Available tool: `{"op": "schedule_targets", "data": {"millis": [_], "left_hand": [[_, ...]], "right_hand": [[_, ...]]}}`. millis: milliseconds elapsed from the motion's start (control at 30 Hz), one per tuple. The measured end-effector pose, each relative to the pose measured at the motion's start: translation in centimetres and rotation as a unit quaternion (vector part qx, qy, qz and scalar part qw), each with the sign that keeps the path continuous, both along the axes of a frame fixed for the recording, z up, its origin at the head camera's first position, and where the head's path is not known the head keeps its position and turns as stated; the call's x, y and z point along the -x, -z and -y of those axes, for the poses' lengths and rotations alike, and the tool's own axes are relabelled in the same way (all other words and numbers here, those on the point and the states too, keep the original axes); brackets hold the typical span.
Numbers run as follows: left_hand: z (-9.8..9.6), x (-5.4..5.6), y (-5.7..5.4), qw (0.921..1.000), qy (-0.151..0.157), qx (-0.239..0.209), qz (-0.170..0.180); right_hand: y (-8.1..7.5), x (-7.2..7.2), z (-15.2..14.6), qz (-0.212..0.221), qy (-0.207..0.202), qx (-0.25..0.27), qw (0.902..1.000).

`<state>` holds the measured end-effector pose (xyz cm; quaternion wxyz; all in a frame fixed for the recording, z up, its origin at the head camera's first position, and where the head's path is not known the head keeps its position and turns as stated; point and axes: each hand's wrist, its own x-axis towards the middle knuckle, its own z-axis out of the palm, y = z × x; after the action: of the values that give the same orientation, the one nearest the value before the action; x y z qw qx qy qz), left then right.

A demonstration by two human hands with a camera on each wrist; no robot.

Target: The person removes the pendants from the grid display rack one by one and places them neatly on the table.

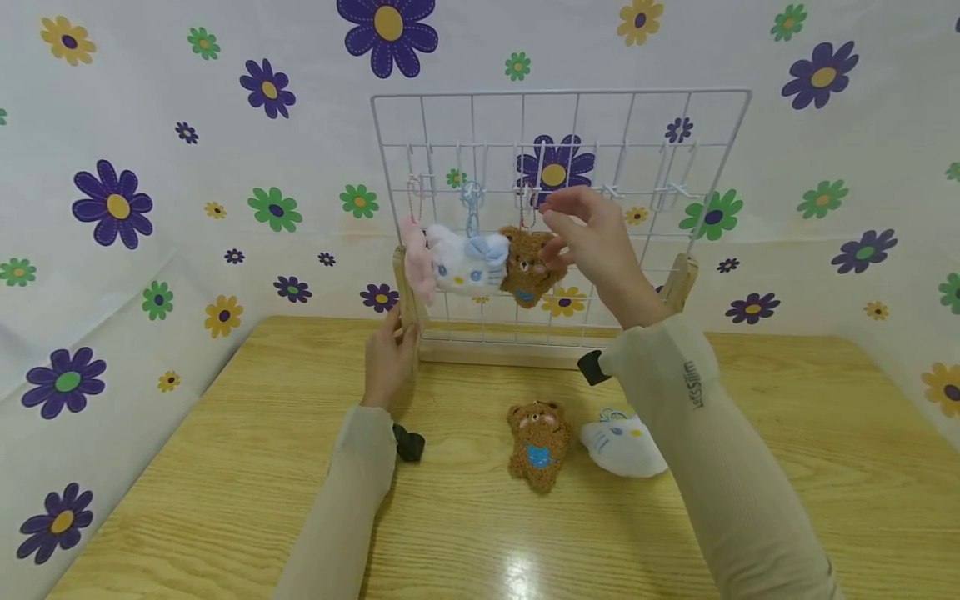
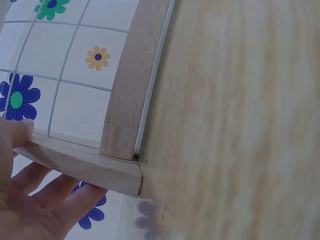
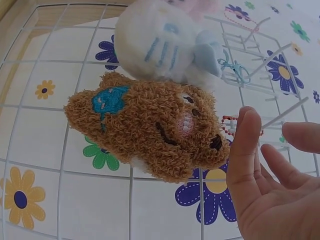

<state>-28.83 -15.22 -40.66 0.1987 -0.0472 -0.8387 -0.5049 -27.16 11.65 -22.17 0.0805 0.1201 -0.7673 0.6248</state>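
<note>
My left hand (image 1: 387, 360) holds the wooden left post (image 2: 87, 169) of a white wire grid rack (image 1: 562, 91), with the thumb on one side and fingers on the other. Beside a brown plush bear keychain (image 1: 525, 265) hanging on the grid is my right hand (image 1: 603, 254). Its thumb and fingers are apart with nothing between them, as the right wrist view shows near the bear's red bead chain (image 3: 229, 120). To the bear's left hang a white plush cat (image 1: 463, 265) with a blue bow and a pink plush (image 1: 417, 262), partly seen edge-on.
On the wooden table (image 1: 247, 467) lie a second brown bear (image 1: 538, 446) and a white cat plush (image 1: 618, 446), partly covered by the right sleeve. Further white hooks (image 1: 675, 187) stick out at the grid's right. A flower-patterned cloth (image 1: 187, 108) stands behind.
</note>
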Motion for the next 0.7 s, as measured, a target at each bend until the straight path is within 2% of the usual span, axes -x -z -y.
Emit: {"op": "schedule_targets", "data": {"millis": [233, 467, 700], "left_hand": [[0.11, 0.17, 0.07, 1.0000, -0.001, 0.005, -0.006], [0.13, 0.21, 0.09, 0.9999, -0.003, 0.006, -0.011], [-0.02, 0.06, 0.06, 1.0000, 0.001, 0.001, -0.009]], "right_hand": [[-0.29, 0.46, 0.27, 0.011, 0.004, -0.014, 0.9998], [-0.39, 0.64, 0.28, 0.028, -0.003, -0.010, 0.9996], [-0.36, 0.77, 0.18, 0.027, -0.008, -0.005, 0.9996]]}}
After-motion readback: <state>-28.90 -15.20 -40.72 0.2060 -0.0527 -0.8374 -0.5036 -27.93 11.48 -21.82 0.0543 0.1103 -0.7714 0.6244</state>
